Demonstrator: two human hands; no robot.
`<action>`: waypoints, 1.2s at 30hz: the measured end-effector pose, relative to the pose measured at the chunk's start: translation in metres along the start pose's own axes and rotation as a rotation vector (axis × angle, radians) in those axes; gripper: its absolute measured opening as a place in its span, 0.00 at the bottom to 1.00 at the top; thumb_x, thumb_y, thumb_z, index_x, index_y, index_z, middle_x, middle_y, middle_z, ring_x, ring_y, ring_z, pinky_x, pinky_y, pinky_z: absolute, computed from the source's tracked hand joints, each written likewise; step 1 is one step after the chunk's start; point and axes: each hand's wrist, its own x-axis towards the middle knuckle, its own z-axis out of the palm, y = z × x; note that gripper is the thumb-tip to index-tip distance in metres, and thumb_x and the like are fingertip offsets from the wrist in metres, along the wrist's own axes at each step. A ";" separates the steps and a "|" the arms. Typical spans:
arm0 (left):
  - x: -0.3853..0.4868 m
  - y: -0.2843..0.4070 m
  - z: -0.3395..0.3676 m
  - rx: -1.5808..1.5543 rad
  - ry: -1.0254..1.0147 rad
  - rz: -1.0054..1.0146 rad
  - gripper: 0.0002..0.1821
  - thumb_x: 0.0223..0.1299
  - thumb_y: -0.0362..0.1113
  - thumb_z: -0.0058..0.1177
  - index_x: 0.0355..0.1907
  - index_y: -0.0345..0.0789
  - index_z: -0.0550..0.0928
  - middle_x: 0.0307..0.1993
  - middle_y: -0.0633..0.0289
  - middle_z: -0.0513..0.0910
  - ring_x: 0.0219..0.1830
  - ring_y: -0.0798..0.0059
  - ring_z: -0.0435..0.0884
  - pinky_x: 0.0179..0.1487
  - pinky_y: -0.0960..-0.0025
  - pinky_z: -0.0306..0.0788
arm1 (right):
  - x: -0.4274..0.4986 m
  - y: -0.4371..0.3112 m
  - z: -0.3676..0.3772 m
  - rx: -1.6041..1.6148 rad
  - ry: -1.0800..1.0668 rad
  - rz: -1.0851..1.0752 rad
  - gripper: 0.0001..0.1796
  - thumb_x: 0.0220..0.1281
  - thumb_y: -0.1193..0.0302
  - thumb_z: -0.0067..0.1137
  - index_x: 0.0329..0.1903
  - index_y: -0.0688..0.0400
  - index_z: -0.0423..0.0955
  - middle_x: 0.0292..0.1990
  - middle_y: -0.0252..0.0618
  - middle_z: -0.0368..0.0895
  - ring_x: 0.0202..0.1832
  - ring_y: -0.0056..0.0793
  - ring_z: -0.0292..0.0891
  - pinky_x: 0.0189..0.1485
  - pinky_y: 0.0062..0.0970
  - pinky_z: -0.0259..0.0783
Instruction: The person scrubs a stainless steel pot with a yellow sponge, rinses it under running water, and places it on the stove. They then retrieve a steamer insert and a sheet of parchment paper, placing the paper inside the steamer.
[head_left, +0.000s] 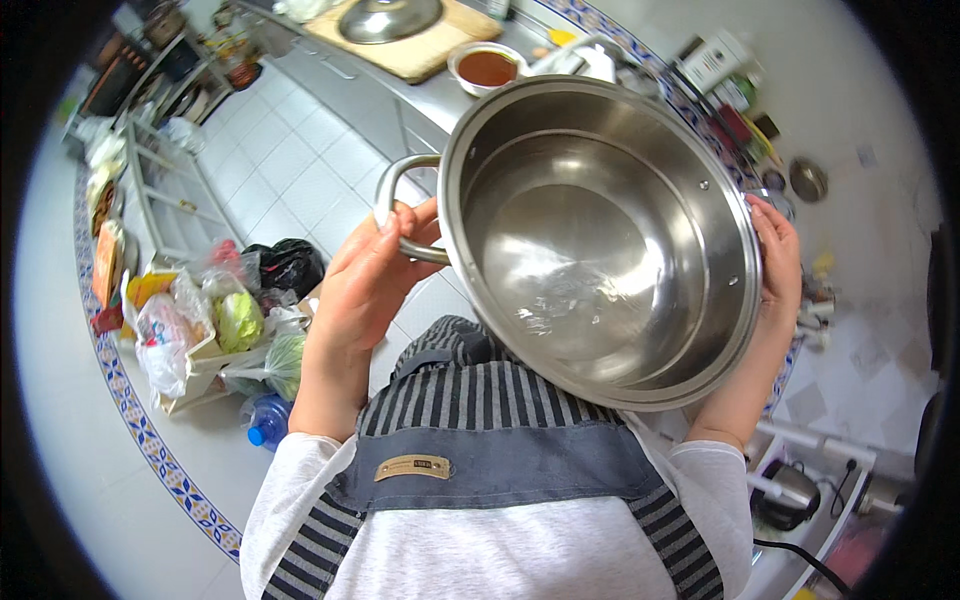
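Note:
A large two-handled stainless steel pot (585, 225) is held up in front of my striped apron (480, 397), tilted so that I look into it. A little clear liquid seems to lie on its shiny bottom, towards my side. My left hand (375, 262) grips the looped metal handle (386, 187) on the pot's left. On the opposite side my right hand (778, 247) holds the pot near its rim; the wall hides most of those fingers and the handle there.
Beyond the pot, a steel counter carries a bowl of reddish-brown liquid (487, 69) and a wooden cutting board (427, 46) with a metal lid (390, 16). Bagged vegetables (238, 321) and a blue-capped bottle (266, 421) are on the left. Bottles (712, 64) line a rack at right.

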 end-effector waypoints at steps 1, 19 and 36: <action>-0.006 0.014 -0.009 0.024 0.032 0.047 0.10 0.71 0.42 0.39 0.40 0.38 0.71 0.61 0.44 0.67 0.63 0.58 0.68 0.61 0.53 0.63 | 0.007 -0.005 0.023 0.030 -0.064 0.028 0.18 0.64 0.69 0.56 0.52 0.66 0.72 0.35 0.35 0.81 0.30 0.15 0.74 0.32 0.16 0.70; 0.054 0.222 -0.280 0.179 0.890 0.590 0.14 0.71 0.40 0.39 0.28 0.37 0.69 0.27 0.66 0.70 0.32 0.77 0.70 0.38 0.73 0.68 | 0.266 -0.052 0.548 0.211 -0.743 -0.108 0.29 0.57 0.73 0.60 0.59 0.70 0.63 0.32 0.31 0.75 0.30 0.15 0.70 0.29 0.18 0.69; 0.175 0.544 -0.616 0.253 0.946 0.585 0.14 0.69 0.42 0.43 0.41 0.32 0.73 0.38 0.58 0.80 0.35 0.73 0.79 0.38 0.65 0.76 | 0.446 -0.182 1.033 0.056 -0.958 -0.087 0.27 0.54 0.70 0.63 0.56 0.63 0.67 0.30 0.28 0.73 0.31 0.15 0.69 0.30 0.19 0.67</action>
